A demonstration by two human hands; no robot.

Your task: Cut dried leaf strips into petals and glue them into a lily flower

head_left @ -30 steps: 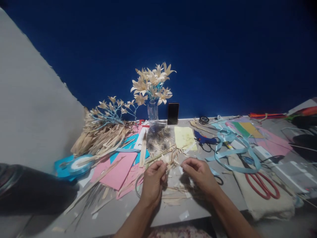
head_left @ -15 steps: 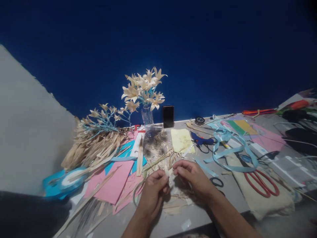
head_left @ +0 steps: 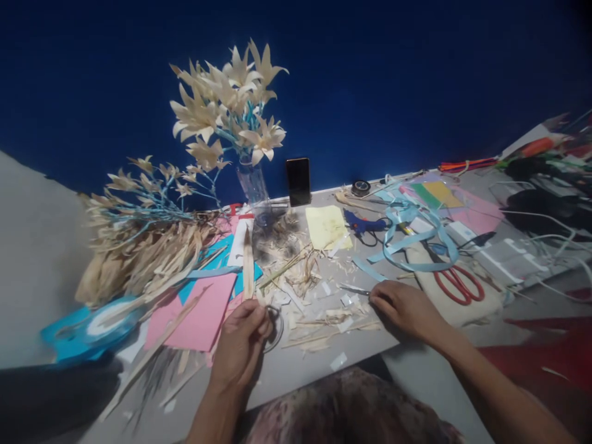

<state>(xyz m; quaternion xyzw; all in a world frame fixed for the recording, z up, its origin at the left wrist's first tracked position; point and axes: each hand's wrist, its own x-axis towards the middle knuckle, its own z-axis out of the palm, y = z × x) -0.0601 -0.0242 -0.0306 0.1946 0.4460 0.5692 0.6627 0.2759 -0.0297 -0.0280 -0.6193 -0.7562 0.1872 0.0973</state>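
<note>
My left hand (head_left: 243,336) is closed in a pinch near the table's front. A small pale piece of dried husk (head_left: 260,298) shows at its fingertips. Just beside it lies a round ring-shaped item (head_left: 276,330), partly covered by the hand. My right hand (head_left: 404,306) is closed around the handle end of a small pair of scissors (head_left: 355,289); the blades point left and the handles are hidden under my fingers. Between my hands lie scraps of dried husk (head_left: 319,333) and bits of clear tape (head_left: 338,361).
A glass vase (head_left: 253,185) of cream flowers (head_left: 226,105) stands at the back, left of an upright phone (head_left: 298,182). Pink paper (head_left: 203,314) and a husk bundle (head_left: 139,259) lie left. Rightward are a blue glue gun (head_left: 365,223), blue ribbon (head_left: 416,265) and red-handled scissors (head_left: 460,285).
My hands have moved apart from the middle. The right went right onto the small scissors, and the left moved left with the pale piece. The view has shifted downward and closer.
</note>
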